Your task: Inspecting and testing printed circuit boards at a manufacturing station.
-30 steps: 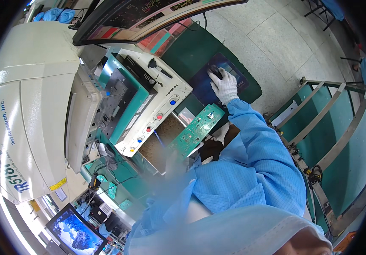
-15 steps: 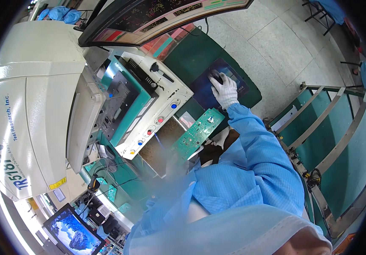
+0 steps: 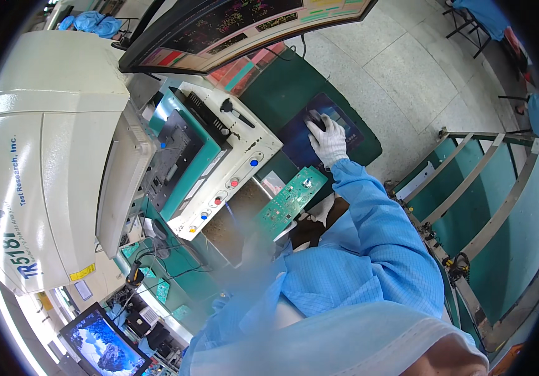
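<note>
White-gloved, the right hand [image 3: 329, 143] was clamped over the black mouse [image 3: 314, 117], mouse work seemingly unfinished! The green circuit board [image 3: 290, 199] sat near the button panel [image 3: 244, 173], outside it; left hand hidden, grip impossible to tell.

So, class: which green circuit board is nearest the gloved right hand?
The large slanted board just below the right hand; the other boards look smaller and sit farther off, lower left.
</note>
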The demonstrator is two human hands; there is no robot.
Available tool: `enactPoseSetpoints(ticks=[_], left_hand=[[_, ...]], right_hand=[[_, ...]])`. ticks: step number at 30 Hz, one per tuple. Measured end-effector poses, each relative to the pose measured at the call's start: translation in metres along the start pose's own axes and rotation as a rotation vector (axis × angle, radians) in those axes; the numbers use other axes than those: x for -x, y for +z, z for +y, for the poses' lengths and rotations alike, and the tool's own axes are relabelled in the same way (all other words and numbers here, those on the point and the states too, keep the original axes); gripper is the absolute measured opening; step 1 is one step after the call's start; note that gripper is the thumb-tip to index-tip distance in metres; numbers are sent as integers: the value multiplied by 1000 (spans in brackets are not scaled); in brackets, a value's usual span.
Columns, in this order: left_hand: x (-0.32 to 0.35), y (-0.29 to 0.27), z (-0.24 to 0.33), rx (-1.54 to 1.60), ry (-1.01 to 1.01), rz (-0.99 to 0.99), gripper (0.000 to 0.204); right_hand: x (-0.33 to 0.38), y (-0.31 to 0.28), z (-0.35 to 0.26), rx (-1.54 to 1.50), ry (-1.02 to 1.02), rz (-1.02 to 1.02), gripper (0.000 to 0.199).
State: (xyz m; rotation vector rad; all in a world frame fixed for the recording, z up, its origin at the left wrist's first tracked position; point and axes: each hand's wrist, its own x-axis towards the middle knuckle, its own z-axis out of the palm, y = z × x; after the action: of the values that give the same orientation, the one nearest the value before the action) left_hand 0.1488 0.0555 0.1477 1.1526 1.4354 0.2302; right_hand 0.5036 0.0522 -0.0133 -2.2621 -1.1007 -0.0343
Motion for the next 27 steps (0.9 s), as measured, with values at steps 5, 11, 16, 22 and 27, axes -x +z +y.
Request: enactPoseSetpoints(ticks=[5, 11, 16, 22, 27], left_hand=[[-3, -2, 2, -11, 97, -50, 24], [11, 13, 13, -63, 146, 50, 22], [8, 12, 12, -110, 181, -5, 19], [8, 7, 11, -65, 72, 1, 21], [5, 6, 4, 107, 52, -56, 21]], right_hand=[[1, 2, 1, 4, 0, 9, 47], [1, 4, 2, -5, -7, 23, 46], [1, 6, 3, 8, -8, 29, 46], [-1, 7, 4, 4, -24, 22, 49], [-2, 6, 3, 21, -28, 16, 51]])
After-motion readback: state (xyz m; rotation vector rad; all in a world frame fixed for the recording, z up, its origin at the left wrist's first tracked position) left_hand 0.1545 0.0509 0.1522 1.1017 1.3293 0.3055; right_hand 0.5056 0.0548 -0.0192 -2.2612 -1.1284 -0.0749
